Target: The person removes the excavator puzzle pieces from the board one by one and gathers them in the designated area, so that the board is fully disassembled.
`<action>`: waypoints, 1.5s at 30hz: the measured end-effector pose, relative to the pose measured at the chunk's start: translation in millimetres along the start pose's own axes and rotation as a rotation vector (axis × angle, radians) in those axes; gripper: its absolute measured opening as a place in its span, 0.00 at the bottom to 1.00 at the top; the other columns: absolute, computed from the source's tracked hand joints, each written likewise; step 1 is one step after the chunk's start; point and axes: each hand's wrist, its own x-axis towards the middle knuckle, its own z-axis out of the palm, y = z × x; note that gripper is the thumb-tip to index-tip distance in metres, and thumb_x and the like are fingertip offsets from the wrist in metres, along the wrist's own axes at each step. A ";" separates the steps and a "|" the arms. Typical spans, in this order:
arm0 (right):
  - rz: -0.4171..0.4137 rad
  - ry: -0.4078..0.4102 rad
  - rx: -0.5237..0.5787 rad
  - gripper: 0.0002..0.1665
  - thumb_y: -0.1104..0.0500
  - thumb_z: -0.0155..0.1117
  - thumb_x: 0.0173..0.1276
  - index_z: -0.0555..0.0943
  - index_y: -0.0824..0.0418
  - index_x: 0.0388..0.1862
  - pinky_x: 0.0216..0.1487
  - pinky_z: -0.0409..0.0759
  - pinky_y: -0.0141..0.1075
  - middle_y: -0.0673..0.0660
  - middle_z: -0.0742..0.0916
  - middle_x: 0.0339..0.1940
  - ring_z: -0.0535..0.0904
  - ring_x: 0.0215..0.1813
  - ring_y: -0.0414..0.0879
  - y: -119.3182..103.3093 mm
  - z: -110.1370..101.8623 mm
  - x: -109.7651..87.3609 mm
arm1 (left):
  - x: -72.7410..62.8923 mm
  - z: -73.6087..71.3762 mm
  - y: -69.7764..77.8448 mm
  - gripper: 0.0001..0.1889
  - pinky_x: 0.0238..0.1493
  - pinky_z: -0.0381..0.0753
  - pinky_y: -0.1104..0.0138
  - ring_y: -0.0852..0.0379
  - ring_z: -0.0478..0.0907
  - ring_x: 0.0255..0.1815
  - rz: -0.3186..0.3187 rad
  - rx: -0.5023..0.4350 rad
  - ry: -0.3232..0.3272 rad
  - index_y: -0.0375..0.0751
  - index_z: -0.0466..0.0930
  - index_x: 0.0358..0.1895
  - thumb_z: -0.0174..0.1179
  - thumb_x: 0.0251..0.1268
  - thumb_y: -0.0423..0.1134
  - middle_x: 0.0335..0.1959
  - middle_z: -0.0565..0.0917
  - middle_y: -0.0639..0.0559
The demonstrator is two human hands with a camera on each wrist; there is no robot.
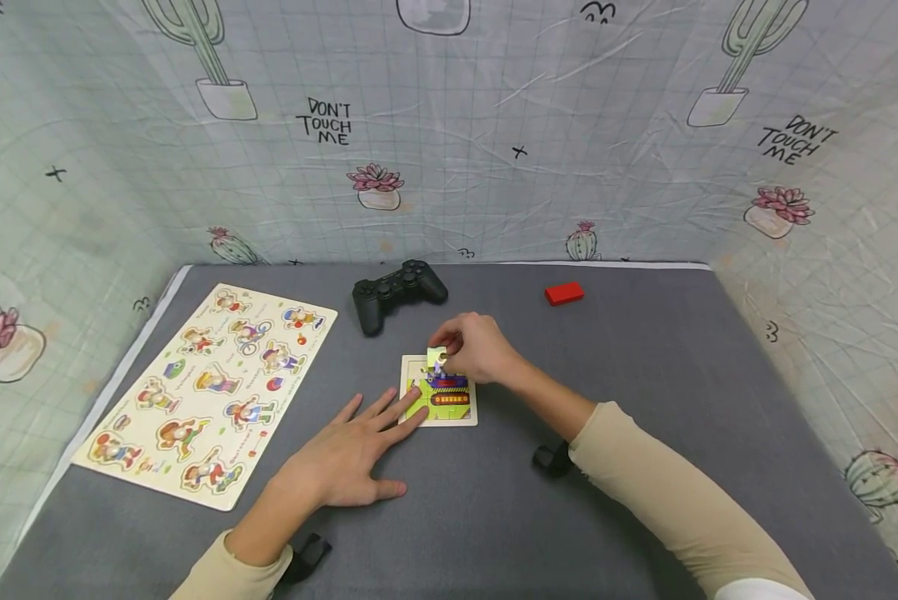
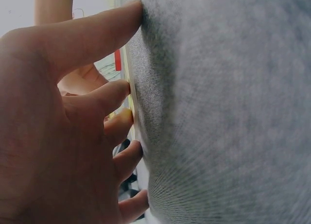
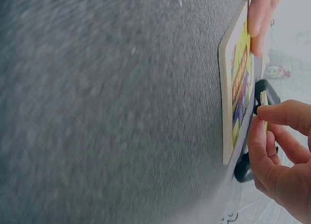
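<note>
One jigsaw piece [image 1: 435, 356], pinched between thumb and fingers of the right hand [image 1: 482, 348], held just above the far side of the square jigsaw tray [image 1: 475, 413], long axis unclear. Left hand [image 1: 347, 460], spread, two fingertips on the tray's left side. Tray contents: fitted pieces [image 1: 449, 399] picturing a tracked vehicle; separate figure board [image 1: 217, 498], well left on the bench [image 1: 449, 533].

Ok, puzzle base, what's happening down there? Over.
Right hand pinching a puzzle piece over the puzzle. Left hand spread, two fingers on its left side. Nothing seen in the way; game controller sits clear beyond.
</note>
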 end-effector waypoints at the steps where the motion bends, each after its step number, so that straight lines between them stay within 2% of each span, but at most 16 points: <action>1: -0.001 0.003 0.006 0.18 0.69 0.77 0.56 0.91 0.57 0.46 0.45 0.85 0.35 0.51 0.90 0.39 0.85 0.41 0.41 1.4 -1.7 -0.6 | 0.1 0.0 0.0 0.51 0.82 0.46 0.35 0.45 0.45 0.88 -0.001 0.000 -0.002 0.57 0.53 0.85 0.70 0.62 0.61 0.88 0.46 0.56; 9: -0.002 0.019 0.037 0.18 0.69 0.79 0.55 0.91 0.59 0.46 0.46 0.86 0.36 0.53 0.91 0.39 0.86 0.40 0.42 13.3 -15.0 -5.3 | -0.6 -0.1 0.6 0.51 0.82 0.46 0.35 0.44 0.45 0.88 0.005 0.002 0.001 0.58 0.53 0.85 0.70 0.63 0.62 0.88 0.46 0.56; 17: 0.033 0.029 0.056 0.16 0.68 0.79 0.57 0.90 0.61 0.46 0.41 0.85 0.35 0.55 0.90 0.40 0.85 0.40 0.44 26.5 -25.4 -12.0 | -1.0 -0.6 1.2 0.51 0.82 0.47 0.34 0.44 0.45 0.88 0.003 0.005 0.003 0.57 0.53 0.85 0.69 0.63 0.61 0.88 0.46 0.56; 24: 0.063 0.034 0.068 0.17 0.70 0.77 0.57 0.90 0.62 0.46 0.41 0.85 0.36 0.57 0.90 0.41 0.85 0.41 0.45 38.9 -33.0 -16.3 | -0.4 0.6 1.1 0.51 0.82 0.47 0.35 0.45 0.45 0.88 0.002 0.003 -0.002 0.58 0.52 0.85 0.69 0.63 0.61 0.88 0.45 0.56; 32: 0.090 0.040 0.051 0.17 0.71 0.76 0.56 0.90 0.63 0.46 0.44 0.84 0.37 0.58 0.90 0.40 0.84 0.41 0.46 48.5 -36.9 -17.7 | -0.1 1.0 0.6 0.51 0.82 0.46 0.35 0.45 0.45 0.88 -0.003 -0.002 -0.007 0.59 0.52 0.85 0.69 0.64 0.62 0.88 0.44 0.57; 45: 0.130 0.036 0.021 0.18 0.72 0.77 0.54 0.91 0.62 0.45 0.43 0.82 0.35 0.56 0.90 0.39 0.84 0.41 0.45 54.8 -37.6 -18.1 | -0.4 0.7 1.4 0.51 0.82 0.46 0.34 0.44 0.45 0.88 0.004 -0.004 -0.002 0.58 0.52 0.85 0.69 0.63 0.61 0.88 0.45 0.56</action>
